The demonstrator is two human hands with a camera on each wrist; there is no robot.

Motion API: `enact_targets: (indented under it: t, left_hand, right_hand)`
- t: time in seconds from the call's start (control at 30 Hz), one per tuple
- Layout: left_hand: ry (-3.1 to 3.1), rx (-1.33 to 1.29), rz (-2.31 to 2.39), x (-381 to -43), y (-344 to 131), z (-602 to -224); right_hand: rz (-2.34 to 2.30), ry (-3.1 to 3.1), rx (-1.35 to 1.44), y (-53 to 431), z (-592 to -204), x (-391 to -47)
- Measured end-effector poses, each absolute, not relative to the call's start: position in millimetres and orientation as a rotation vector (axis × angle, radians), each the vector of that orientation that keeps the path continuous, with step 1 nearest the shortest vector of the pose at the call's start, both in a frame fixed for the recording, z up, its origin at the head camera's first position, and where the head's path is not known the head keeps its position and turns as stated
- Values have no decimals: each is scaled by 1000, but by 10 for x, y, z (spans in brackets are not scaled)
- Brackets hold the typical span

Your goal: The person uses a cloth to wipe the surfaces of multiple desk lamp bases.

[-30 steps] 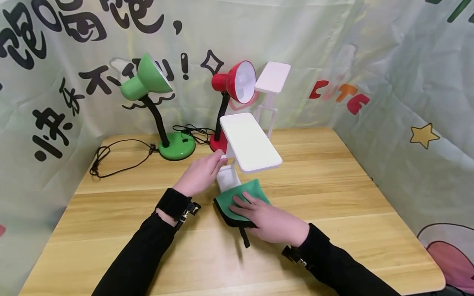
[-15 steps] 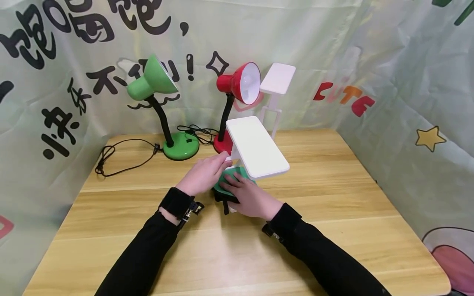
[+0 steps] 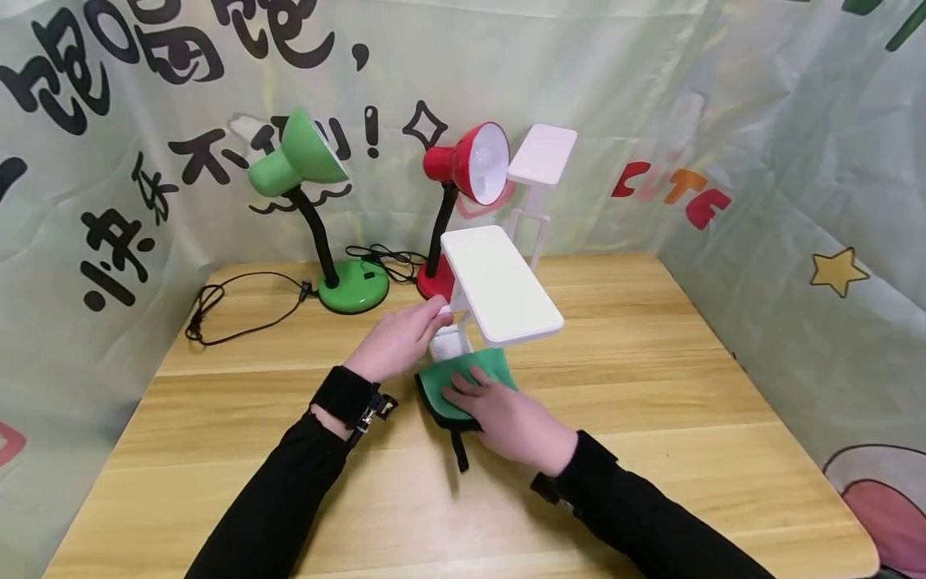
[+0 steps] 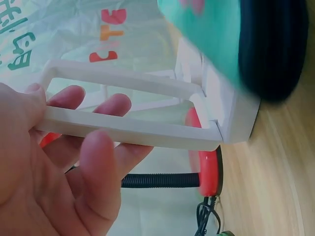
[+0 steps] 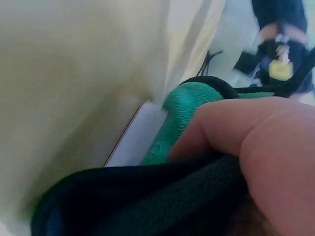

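A white desk lamp (image 3: 502, 285) with a flat rectangular head stands mid-table. My left hand (image 3: 396, 342) grips its arm; in the left wrist view, fingers pass behind the white bar (image 4: 128, 128) of that arm and the thumb lies in front. Spread out on a green cloth (image 3: 499, 366) with black edging and a strap, my right hand (image 3: 510, 418) presses it over the front of the lamp base (image 3: 450, 343). The base's rear part shows behind the cloth. From the right wrist, the cloth (image 5: 189, 105) bunches beside my hand and a pale base edge (image 5: 138, 135) shows.
Behind stand a green desk lamp (image 3: 354, 287), a red desk lamp (image 3: 437, 277) and another pale lamp (image 3: 542, 154). A black cord (image 3: 249, 330) lies at the left back. Printed fabric (image 3: 615, 64) walls the wooden table (image 3: 651, 386) on the back and sides.
The cloth under my right hand slid back along the lamp base, then came forward again, baring the base's rear part. My left hand keeps its grip on the lamp arm.
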State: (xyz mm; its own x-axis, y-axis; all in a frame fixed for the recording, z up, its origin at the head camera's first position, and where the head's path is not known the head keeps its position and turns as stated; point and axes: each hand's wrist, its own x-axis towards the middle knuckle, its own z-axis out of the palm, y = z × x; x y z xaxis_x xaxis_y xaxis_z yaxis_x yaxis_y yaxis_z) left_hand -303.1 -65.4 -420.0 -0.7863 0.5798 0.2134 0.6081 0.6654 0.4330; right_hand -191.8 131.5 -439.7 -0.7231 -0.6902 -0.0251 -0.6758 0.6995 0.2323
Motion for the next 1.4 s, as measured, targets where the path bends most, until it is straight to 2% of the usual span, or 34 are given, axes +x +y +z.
enact_targets:
  t: [0.13,0.27,0.7,0.87,1.1,1.4]
  left_hand:
    - [-2799,-1014,-775,-3037,-652,-4209]
    - [-2800,-1020,-781,-3035,-657,-4197]
    - [-2795,-1051,-761,-3056,-653,-4206]
    - [-2786,-1052,-773,-3051,-668,-4200]
    - [-2786,-1019,-765,-3047,-674,-4203]
    - [-2776,-1026,-772,-3067,-677,-4220]
  right_hand:
    - [-142,-2871,1119,1387,-4368,-1680]
    - [-57,-2905,1117,1399,-4369,-1649]
    - [-349,-2836,1108,1168,-4444,-2360]
    - [-386,-2787,1079,1142,-4479,-2473]
    - [-138,-2947,988,1211,-4429,-2196]
    - [247,-3060,1053,1443,-4328,-1747]
